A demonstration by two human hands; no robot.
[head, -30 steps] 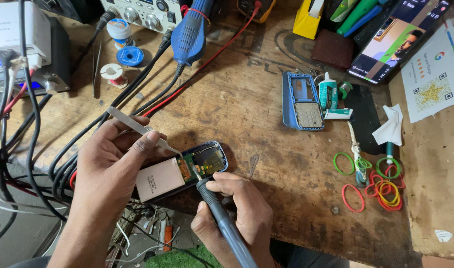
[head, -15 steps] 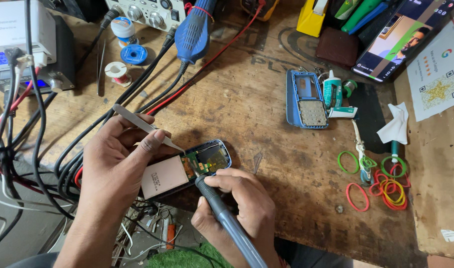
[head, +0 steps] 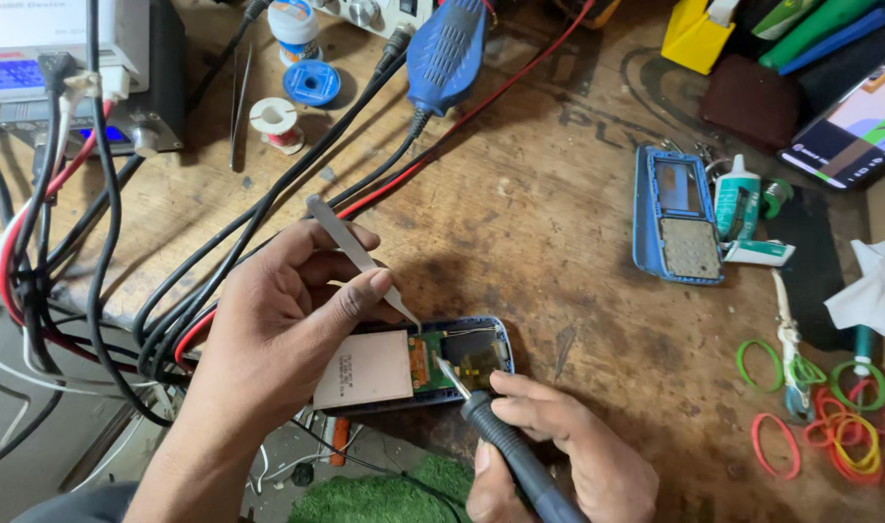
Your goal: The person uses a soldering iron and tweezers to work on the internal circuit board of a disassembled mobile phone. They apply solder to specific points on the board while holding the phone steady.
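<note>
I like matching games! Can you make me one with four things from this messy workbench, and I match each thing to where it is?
Things:
1. tweezers
2. soldering iron
3. rubber bands
4. blue phone cover

Places:
A. lying in a heap at the table's right edge
B. pinched in the left hand
C. lying flat beside a small glue tube
D. gripped in the right hand, tip on the opened phone

Pairs: 1-B, 2-D, 3-A, 4-C
</note>
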